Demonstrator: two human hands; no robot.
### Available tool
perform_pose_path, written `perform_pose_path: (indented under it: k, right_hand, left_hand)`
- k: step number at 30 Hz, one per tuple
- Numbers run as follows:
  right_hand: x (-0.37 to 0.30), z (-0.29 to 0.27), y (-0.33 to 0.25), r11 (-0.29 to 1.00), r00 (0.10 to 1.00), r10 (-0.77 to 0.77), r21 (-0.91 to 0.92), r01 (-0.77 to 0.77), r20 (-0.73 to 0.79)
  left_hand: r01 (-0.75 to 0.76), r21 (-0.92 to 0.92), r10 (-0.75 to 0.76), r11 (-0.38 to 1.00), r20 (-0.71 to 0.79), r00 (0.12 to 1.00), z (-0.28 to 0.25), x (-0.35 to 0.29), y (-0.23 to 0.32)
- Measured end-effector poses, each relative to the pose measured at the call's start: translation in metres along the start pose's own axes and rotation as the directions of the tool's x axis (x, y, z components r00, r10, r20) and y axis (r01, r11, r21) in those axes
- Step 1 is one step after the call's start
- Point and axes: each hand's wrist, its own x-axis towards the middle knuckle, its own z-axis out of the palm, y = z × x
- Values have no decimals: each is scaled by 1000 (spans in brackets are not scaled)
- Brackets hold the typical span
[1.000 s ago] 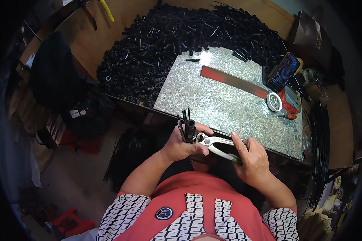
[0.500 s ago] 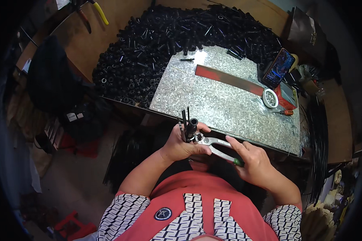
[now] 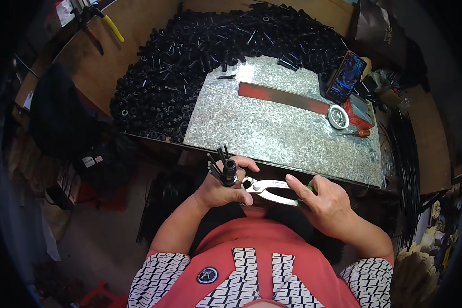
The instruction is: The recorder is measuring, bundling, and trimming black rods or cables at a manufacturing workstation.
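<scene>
My left hand (image 3: 210, 192) is closed round a short black tubular part (image 3: 230, 168), its open end facing up. Several thin black rods (image 3: 211, 163) fan out beside the tube from the same grip. In my right hand (image 3: 326, 205) are metal end-cutting pincers (image 3: 264, 189) with green on the handles, the fingers wrapped round the grip. The pincers' jaws are parted and lie beside my left thumb, just right of the tube. Whether the jaws touch the tube I cannot tell.
Beyond my hands is a speckled stone-like worktop (image 3: 272, 138). A big heap of black tubular parts (image 3: 174, 66) borders it. A flat red-brown bar (image 3: 282, 97), a white round dish (image 3: 338, 117), a screwdriver (image 3: 362, 133) and a propped phone (image 3: 346, 77) are on the right. Long black rods (image 3: 408, 169) hang farther right.
The pincers' jaws have come away from the foot of the tube, and their handles are spread wider. My left hand has shifted slightly left with the tube and rods.
</scene>
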Motion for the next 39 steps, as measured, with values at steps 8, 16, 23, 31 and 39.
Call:
perform_pose_path:
  k: [8,16,23,31,39]
  right_hand:
    - [-3,-4,-4,980,997,-65,-191,54,-49]
    - [-1,5,-7,985,995,-70,-162,59,-66]
    - [4,12,-7,998,999,-38,52,38,1]
    - [16,16,-4,994,1000,-22,104,24,-17]
    - [20,18,-2,995,998,-29,96,34,-53]
  left_hand:
    - [3,192,10,981,-64,998,7,1,-2]
    - [-19,275,20,961,0,1000,6,3,11]
    - [41,107,-48,993,64,997,-2,-1,13]
    - [-97,98,105,990,-84,991,-2,-4,4]
    - [-115,-46,108,992,-137,985,-3,-10,-7]
